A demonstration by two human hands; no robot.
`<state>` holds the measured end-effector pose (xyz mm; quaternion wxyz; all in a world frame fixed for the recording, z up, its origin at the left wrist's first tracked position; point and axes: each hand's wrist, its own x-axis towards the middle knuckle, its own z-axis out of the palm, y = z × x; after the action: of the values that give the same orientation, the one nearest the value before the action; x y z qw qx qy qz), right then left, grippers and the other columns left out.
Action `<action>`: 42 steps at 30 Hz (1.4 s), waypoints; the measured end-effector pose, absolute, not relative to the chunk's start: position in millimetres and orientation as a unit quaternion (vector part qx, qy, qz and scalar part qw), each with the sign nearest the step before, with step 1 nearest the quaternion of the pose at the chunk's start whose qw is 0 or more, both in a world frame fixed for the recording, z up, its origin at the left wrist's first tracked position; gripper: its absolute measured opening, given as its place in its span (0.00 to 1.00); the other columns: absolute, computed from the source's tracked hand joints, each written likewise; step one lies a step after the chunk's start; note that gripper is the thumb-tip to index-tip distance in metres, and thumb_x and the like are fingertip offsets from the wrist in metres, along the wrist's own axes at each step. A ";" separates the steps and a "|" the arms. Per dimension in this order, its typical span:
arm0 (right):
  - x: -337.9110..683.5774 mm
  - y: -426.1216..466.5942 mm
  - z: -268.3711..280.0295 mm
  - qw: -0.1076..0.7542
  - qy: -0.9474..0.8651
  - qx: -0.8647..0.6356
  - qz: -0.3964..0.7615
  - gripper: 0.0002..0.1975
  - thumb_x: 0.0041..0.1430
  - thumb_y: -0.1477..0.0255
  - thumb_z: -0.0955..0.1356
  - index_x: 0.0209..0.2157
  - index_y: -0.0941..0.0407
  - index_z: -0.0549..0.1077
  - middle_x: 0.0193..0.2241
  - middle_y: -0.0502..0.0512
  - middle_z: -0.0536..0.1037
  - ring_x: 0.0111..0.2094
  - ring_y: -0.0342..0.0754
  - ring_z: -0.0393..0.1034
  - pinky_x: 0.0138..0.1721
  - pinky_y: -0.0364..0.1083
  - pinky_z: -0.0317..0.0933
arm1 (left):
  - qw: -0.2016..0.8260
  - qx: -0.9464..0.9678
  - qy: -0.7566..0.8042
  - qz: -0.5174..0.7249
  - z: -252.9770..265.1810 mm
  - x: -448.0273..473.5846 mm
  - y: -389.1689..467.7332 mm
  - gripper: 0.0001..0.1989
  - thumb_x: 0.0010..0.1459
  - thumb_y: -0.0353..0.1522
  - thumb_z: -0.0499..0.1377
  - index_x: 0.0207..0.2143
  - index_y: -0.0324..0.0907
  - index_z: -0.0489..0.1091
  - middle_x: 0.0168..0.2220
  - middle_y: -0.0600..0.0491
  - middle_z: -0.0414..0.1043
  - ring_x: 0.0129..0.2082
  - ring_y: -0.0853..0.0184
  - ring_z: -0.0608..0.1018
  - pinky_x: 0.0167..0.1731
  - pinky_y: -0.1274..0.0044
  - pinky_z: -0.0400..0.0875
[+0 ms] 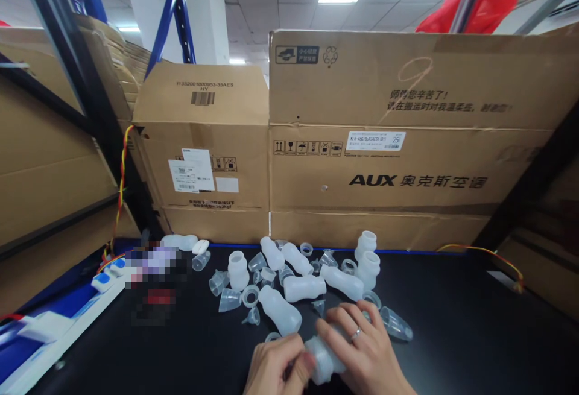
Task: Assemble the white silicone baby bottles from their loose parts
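Observation:
A translucent white baby bottle (pixel 319 361) lies on its side low over the black tabletop, between my two hands. My right hand (pixel 364 344), with a ring on one finger, is wrapped around its body from above. At the ridged collar end, my left hand (pixel 280 366) is closed, thumb and bent fingers against the rim; the thumb is slightly blurred. Just beyond my hands are another bottle (pixel 280 312), a small clear funnel-shaped piece (pixel 319 307) and a clear pointed cap (pixel 396 324). My right hand's palm side is hidden.
Several bottles (pixel 304 288), clear cups (pixel 230 300) and screw rings (pixel 250 296) lie scattered mid-table. Two upright bottles (pixel 368 269) stand at the right of the group. Cardboard boxes (pixel 380 166) wall off the back. A power strip (pixel 67 334) runs along the left edge.

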<state>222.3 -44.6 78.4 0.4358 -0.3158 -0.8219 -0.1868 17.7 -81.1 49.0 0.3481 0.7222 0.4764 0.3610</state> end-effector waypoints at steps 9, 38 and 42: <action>244.4 -8.3 75.5 0.358 -0.791 -0.492 -0.067 0.11 0.64 0.70 0.69 0.47 0.51 0.72 0.40 0.53 0.83 0.36 0.53 0.76 0.42 0.51 0.62 | 0.446 0.568 0.562 0.404 75.3 18.2 -53.1 0.27 0.65 0.55 0.51 0.24 0.44 0.64 0.16 0.61 0.58 0.17 0.71 0.64 0.22 0.78 0.55; 347.7 39.9 37.7 0.434 -0.578 -0.685 0.096 0.31 0.60 0.47 0.67 0.57 0.52 0.69 0.39 0.57 0.83 0.35 0.56 0.78 0.38 0.52 0.69 | -0.165 0.871 0.327 0.327 47.6 5.2 -25.3 0.22 0.65 0.44 0.59 0.57 0.43 0.70 0.56 0.45 0.77 0.58 0.53 0.75 0.60 0.60 0.67; 346.3 38.5 29.5 0.413 -0.654 -0.634 0.013 0.24 0.65 0.55 0.65 0.56 0.53 0.71 0.48 0.61 0.81 0.46 0.59 0.78 0.48 0.56 0.69 | -0.226 0.867 0.261 0.359 17.4 38.4 -33.6 0.09 0.64 0.37 0.59 0.44 0.45 0.76 0.48 0.50 0.81 0.52 0.57 0.79 0.60 0.64 0.68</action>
<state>346.3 38.5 29.5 0.4126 -0.6342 -0.6537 0.0133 38.4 -33.6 17.4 -0.2265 0.8670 0.2615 0.3588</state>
